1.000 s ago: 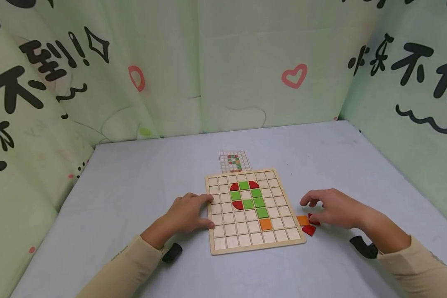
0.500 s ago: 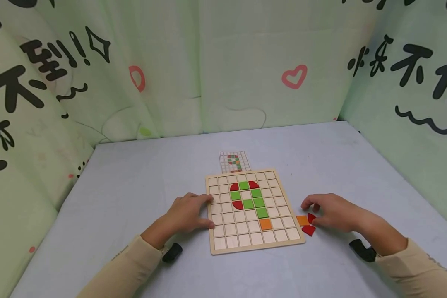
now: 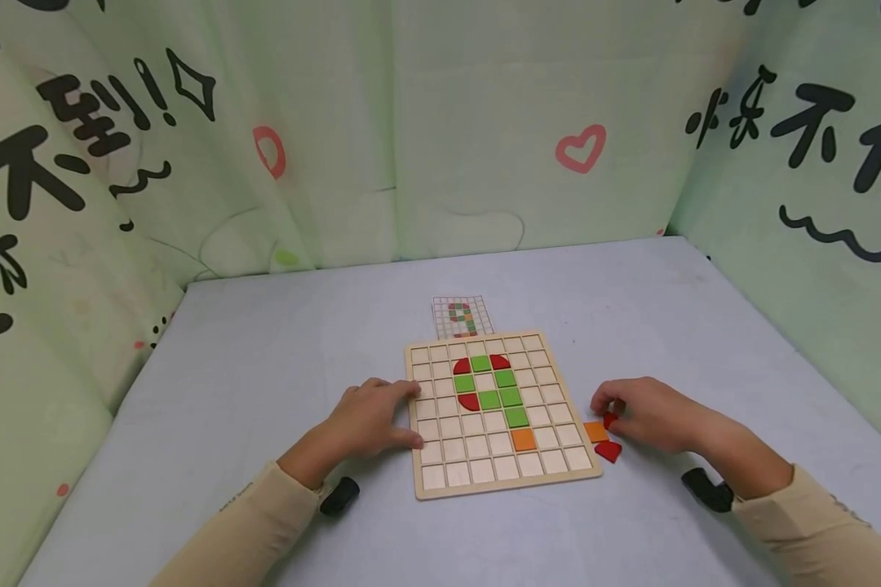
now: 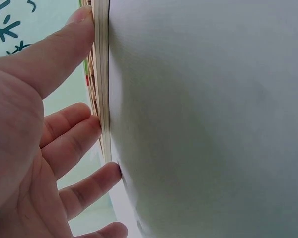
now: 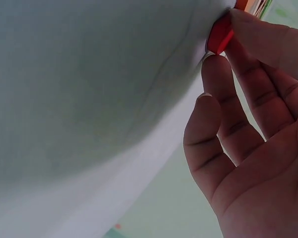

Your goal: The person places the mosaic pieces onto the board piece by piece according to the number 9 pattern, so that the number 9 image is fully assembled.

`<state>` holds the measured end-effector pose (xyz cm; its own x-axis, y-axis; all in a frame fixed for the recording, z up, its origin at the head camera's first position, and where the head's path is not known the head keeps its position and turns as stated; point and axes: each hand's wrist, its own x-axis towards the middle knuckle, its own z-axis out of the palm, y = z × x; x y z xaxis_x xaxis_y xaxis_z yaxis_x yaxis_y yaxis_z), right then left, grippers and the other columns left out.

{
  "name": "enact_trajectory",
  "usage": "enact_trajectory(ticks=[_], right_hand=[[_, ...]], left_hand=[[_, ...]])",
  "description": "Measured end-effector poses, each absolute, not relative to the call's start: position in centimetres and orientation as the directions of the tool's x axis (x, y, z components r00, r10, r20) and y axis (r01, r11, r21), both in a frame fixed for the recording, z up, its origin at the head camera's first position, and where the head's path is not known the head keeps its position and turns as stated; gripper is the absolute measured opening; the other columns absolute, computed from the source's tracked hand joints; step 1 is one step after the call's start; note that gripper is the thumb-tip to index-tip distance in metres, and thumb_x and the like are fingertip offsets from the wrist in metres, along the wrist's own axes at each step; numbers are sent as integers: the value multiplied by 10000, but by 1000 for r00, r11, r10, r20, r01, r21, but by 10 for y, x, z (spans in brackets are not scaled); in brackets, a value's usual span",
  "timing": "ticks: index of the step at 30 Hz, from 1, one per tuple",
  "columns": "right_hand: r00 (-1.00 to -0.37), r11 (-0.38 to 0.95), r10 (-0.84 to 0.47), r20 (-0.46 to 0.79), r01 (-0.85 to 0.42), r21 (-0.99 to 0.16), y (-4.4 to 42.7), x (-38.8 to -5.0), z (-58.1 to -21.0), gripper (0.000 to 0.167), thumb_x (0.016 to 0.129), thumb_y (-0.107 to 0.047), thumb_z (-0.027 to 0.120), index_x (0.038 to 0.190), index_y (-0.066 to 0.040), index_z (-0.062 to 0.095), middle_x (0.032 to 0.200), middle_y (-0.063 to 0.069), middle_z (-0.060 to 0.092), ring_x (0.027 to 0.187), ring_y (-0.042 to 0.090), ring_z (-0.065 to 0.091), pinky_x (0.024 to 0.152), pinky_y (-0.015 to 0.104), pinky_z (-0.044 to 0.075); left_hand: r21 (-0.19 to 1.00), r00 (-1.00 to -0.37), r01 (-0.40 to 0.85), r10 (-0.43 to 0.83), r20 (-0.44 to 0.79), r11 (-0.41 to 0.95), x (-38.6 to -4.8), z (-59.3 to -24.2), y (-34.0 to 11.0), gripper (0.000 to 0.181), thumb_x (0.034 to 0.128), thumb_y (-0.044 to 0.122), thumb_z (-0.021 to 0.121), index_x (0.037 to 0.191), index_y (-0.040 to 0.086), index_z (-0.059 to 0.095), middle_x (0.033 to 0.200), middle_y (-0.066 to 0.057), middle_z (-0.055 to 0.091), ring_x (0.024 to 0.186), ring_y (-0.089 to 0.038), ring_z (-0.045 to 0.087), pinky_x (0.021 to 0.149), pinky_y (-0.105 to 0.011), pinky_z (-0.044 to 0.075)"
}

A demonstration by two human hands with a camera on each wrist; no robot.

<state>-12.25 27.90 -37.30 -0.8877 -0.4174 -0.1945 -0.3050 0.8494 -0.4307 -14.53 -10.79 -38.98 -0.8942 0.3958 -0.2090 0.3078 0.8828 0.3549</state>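
A square wooden grid board (image 3: 440, 473) carries red quarter-circle tiles, several green square tiles (image 3: 511, 396) and an orange square tile (image 3: 523, 439). My left hand (image 3: 369, 416) rests on the board's left edge, thumb and fingers spread along it; the left wrist view has its fingertips touching the wooden side. At the board's right edge, my right hand (image 3: 657, 414) pinches a red quarter-circle tile (image 5: 221, 33) between thumb and fingers, close to the table. Beside it lie an orange square tile (image 3: 596, 432) and another red quarter-circle tile (image 3: 608, 452).
Behind the board lies a small pattern card (image 3: 461, 314) with a similar coloured grid figure. Both stand on a white-covered table (image 3: 301, 342). A pale green curtain (image 3: 484, 187) with black writing and hearts encloses the back and sides.
My right hand has shifted slightly left, and its fingers have closed on the upper red tile, which has moved a little. The left hand and the board have stayed still.
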Motion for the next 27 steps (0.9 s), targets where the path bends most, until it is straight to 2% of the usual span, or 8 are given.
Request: enact_trajectory(ticks=[5, 12, 17, 22, 27], right_hand=[[-901, 858, -389, -192, -280, -430, 279, -124, -374, 206, 850, -40, 754, 1024, -124, 684, 927, -67, 633, 874, 182, 566, 788, 387, 526], [-904, 857, -400, -153, -309, -413, 282, -127, -372, 196, 855, -64, 759, 1038, -98, 697, 892, -83, 635, 839, 159, 577, 767, 372, 523], [-904, 865, -380, -195, -273, -420, 283, -127, -368, 228, 861, -80, 753, 1082, -68, 698, 912, -61, 638, 868, 179, 574, 777, 377, 525], [-897, 866, -367, -245, -234, -441, 284, -125, -369, 293, 834, -31, 753, 1119, -50, 684, 962, -33, 636, 913, 206, 566, 786, 378, 527], [-903, 863, -372, -214, -252, -437, 285, -126, -371, 279, 826, -33, 771, 1089, -58, 681, 950, -36, 636, 901, 210, 569, 777, 384, 528]], left_hand=[[362, -895, 306, 396, -205, 880, -146, -389, -108, 769, 770, 449, 860, 1422, 169, 562, 1321, -69, 611, 1294, -317, 469, 1036, -523, 374], [361, -895, 309, 397, -201, 880, -147, -389, -108, 774, 769, 451, 860, 1422, 163, 561, 1327, -72, 608, 1292, -319, 470, 1032, -524, 377], [361, -897, 299, 390, -210, 883, -147, -389, -108, 767, 771, 449, 859, 1421, 170, 562, 1330, -71, 604, 1295, -314, 467, 1037, -520, 375], [361, -894, 296, 390, -220, 884, -147, -391, -107, 768, 767, 455, 860, 1418, 172, 566, 1324, -76, 607, 1291, -314, 472, 1032, -520, 380], [357, -897, 298, 387, -212, 885, -147, -391, -108, 774, 766, 452, 862, 1423, 173, 561, 1325, -75, 606, 1297, -316, 466, 1033, -520, 378]])
